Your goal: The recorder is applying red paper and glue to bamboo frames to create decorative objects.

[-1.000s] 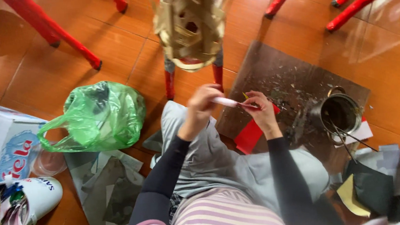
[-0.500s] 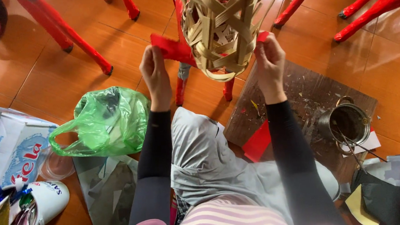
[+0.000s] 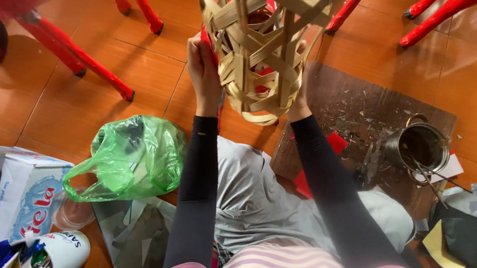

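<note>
We are looking down at a woven frame [image 3: 268,45] of flat, pale bamboo strips, criss-crossed into an open, rounded cage with wide gaps. It is hanging up in front of us, above the knees, and its top is running out of the picture. Red paper [image 3: 262,73] is showing through the gaps. Our left hand [image 3: 203,68] is pressing against the frame's left side, fingers closed on a red edge there. Our right hand [image 3: 303,102] is sitting behind the frame's lower right, and the weave is covering most of it, so we cannot tell how it is gripping. Both arms are wearing tight black sleeves.

Below, the glossy orange tile floor [image 3: 75,108] is giving open room to the left of the frame. Red chair legs [image 3: 79,50] are slanting in from the top edge on both sides. A crumpled, translucent green plastic bag [image 3: 128,158] is lying just beside our left forearm. To the right, a dark board [image 3: 363,111] strewn with scraps is carrying a small metal pot [image 3: 421,147] with a wire handle; thin sticks are leaning in it. Red paper pieces [image 3: 337,142] are peeking out between our right arm and the board.

Paper offcuts [image 3: 466,235] in black, yellow and grey are crowding the lower right corner, partly cut off. At the left edge a cardboard box [image 3: 19,193] and a white bowl [image 3: 59,259] of coloured scraps are only half visible.
</note>
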